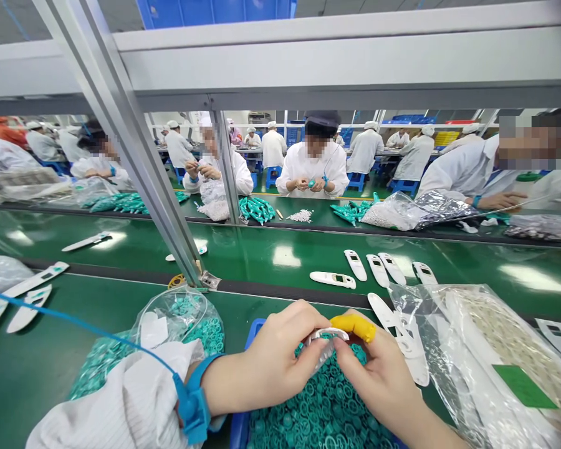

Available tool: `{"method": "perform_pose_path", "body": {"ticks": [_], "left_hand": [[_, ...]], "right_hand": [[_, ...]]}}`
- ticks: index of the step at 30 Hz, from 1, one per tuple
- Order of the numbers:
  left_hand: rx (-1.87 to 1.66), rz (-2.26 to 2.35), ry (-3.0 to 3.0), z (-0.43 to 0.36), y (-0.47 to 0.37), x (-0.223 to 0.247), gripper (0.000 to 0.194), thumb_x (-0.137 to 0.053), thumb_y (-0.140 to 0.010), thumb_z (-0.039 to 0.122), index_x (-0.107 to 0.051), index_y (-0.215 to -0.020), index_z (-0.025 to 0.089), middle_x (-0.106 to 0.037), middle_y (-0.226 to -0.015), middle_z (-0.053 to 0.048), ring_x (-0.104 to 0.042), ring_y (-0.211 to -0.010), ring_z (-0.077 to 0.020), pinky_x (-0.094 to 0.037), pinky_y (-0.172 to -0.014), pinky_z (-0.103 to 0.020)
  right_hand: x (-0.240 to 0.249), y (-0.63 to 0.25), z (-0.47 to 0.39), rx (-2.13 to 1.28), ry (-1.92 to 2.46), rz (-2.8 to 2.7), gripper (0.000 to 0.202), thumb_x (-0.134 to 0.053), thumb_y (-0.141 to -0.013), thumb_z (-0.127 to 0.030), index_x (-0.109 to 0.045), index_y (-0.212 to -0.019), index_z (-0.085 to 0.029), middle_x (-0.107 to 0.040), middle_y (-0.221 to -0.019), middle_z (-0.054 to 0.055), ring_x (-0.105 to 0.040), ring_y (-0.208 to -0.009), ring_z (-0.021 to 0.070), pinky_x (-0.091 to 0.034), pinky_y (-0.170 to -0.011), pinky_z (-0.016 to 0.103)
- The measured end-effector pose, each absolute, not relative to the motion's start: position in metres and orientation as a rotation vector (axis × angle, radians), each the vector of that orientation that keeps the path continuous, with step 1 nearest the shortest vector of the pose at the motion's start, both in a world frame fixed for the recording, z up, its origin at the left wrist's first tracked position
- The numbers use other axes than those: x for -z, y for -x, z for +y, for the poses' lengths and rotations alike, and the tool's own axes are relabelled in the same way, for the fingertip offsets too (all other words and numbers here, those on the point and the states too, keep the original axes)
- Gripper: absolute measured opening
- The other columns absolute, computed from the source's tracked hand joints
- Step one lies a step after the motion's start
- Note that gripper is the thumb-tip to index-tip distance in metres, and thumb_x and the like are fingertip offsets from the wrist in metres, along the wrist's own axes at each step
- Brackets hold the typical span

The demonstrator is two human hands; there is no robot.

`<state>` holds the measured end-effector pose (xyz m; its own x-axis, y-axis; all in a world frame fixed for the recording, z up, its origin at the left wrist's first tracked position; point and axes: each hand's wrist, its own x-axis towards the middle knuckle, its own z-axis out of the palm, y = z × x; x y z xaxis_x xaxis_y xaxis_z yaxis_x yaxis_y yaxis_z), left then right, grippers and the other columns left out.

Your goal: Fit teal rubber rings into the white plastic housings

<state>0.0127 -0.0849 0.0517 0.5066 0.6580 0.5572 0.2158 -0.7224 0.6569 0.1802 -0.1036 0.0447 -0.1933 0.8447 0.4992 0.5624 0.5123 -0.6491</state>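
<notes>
At far left, slim white shells (30, 307) lie on the green bench (107, 296), beside a clear bag. To their right, an open clear bag (144, 315) contains teal parts. A blue wrist strap (194, 402) with a blue cord is fitted at the left wrist, next to a white sleeve (121, 402).

The left hand (280, 349) is nearly closed, thumb and fingers pinching the left side of a small white housing (328, 340). The housing is held tilted above a blue bin (239, 430) filled with teal rings (318, 411); teal shows inside its curved end. The right hand (378, 368) is partly curled, its thumb and index finger closed on the housing's right side. A yellow cover (355, 325) is on the index finger.

Beyond the hands, several white covers (333, 279) lie on the green belt (280, 249). Across it, a co-worker (314, 162) holds a small teal item in both hands. Just right of the right hand, white frames (418, 355) lie partly overlapped by a clear plastic bag (490, 349), which bears a green label (524, 386).
</notes>
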Motion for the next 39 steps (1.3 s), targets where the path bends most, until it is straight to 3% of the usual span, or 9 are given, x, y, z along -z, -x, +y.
{"method": "perform_pose_path", "body": {"ticks": [3,7,12,16,21,26,32,36,39], "left_hand": [[-1.031,0.770,-2.365,-0.060,-0.015,-0.052,0.018,-0.048,-0.083,0.011,-0.059,-0.096,0.015,-0.056,-0.091,-0.007,-0.053,-0.083,-0.0145,-0.046,-0.073,-0.026],[-0.773,1.388,-2.289,0.028,-0.015,-0.050,0.026,-0.054,-0.079,0.013,-0.060,-0.103,0.018,-0.052,-0.105,-0.005,-0.052,-0.096,-0.0159,-0.044,-0.086,-0.028],[-0.490,1.629,-2.087,0.139,-0.003,-0.019,0.026,-0.053,-0.086,0.027,-0.056,-0.108,0.012,-0.059,-0.102,-0.006,-0.058,-0.089,-0.0180,-0.050,-0.078,-0.036],[-0.309,1.759,-1.965,0.176,0.014,0.021,0.031,-0.053,-0.086,0.031,-0.054,-0.112,0.014,-0.057,-0.111,-0.008,-0.058,-0.095,-0.0196,-0.050,-0.079,-0.038],[-0.258,1.858,-1.909,0.189,0.032,0.040,0.032,-0.053,-0.086,0.031,-0.053,-0.114,0.015,-0.055,-0.114,-0.008,-0.057,-0.098,-0.0207,-0.049,-0.082,-0.040],[-0.384,1.748,-2.047,0.179,0.007,0.025,0.042,-0.052,-0.086,0.033,-0.045,-0.125,0.017,-0.043,-0.131,-0.011,-0.046,-0.115,-0.0263,-0.038,-0.095,-0.050],[-0.323,1.059,-2.225,0.127,-0.059,0.036,0.053,-0.071,-0.066,0.022,-0.056,-0.117,0.020,-0.054,-0.127,-0.005,-0.047,-0.117,-0.0230,-0.034,-0.100,-0.028],[-0.417,1.002,-2.122,0.109,-0.066,0.032,0.029,-0.053,-0.078,0.015,-0.059,-0.106,0.013,-0.060,-0.116,-0.012,-0.047,-0.116,-0.0273,-0.034,-0.099,-0.038],[-0.523,0.979,-1.983,0.094,-0.064,0.007,0.028,-0.039,-0.085,0.015,-0.051,-0.111,0.012,-0.061,-0.111,-0.014,-0.054,-0.107,-0.0245,-0.042,-0.091,-0.038]], "right_hand": [[-0.039,-0.184,-0.087,-0.418,1.238,-1.915,0.014,-0.045,-0.082,-0.019,-0.059,-0.087,-0.019,-0.062,-0.078,0.003,-0.060,-0.069,0.0143,-0.050,-0.061,0.026],[-0.030,-0.198,-0.071,-0.519,1.354,-1.978,0.036,-0.049,-0.081,-0.023,-0.052,-0.116,-0.015,-0.062,-0.105,0.010,-0.060,-0.092,0.0193,-0.053,-0.071,0.031],[-0.027,-0.216,-0.084,-0.592,1.390,-2.347,0.021,-0.043,-0.086,-0.018,-0.064,-0.092,-0.020,-0.065,-0.079,0.002,-0.062,-0.068,0.0145,-0.048,-0.060,0.026],[-0.017,-0.210,-0.085,-0.384,1.481,-2.646,0.018,-0.046,-0.084,-0.015,-0.064,-0.087,-0.019,-0.064,-0.073,0.001,-0.061,-0.060,0.0158,-0.042,-0.052,0.026],[0.009,-0.186,-0.070,-0.007,1.221,-3.079,0.020,-0.054,-0.072,0.000,-0.062,-0.081,-0.016,-0.064,-0.078,0.004,-0.061,-0.064,0.0186,-0.035,-0.043,0.027],[0.029,-0.170,-0.067,0.087,1.221,-3.138,0.014,-0.058,-0.072,0.000,-0.062,-0.069,-0.013,-0.064,-0.071,0.010,-0.062,-0.063,0.0203,-0.033,-0.039,0.026],[0.017,-0.176,-0.071,0.033,1.265,-3.139,0.015,-0.059,-0.070,-0.002,-0.064,-0.075,-0.015,-0.064,-0.074,0.007,-0.063,-0.064,0.0200,-0.038,-0.042,0.025],[-0.012,-0.196,-0.079,-0.256,1.312,-2.898,0.015,-0.053,-0.076,-0.007,-0.063,-0.077,-0.018,-0.064,-0.084,0.003,-0.063,-0.063,0.0154,-0.047,-0.052,0.025],[-0.032,-0.217,-0.083,-0.340,1.183,-2.554,0.017,-0.049,-0.083,-0.012,-0.063,-0.089,-0.020,-0.066,-0.092,0.002,-0.065,-0.073,0.0130,-0.052,-0.065,0.024]]}}
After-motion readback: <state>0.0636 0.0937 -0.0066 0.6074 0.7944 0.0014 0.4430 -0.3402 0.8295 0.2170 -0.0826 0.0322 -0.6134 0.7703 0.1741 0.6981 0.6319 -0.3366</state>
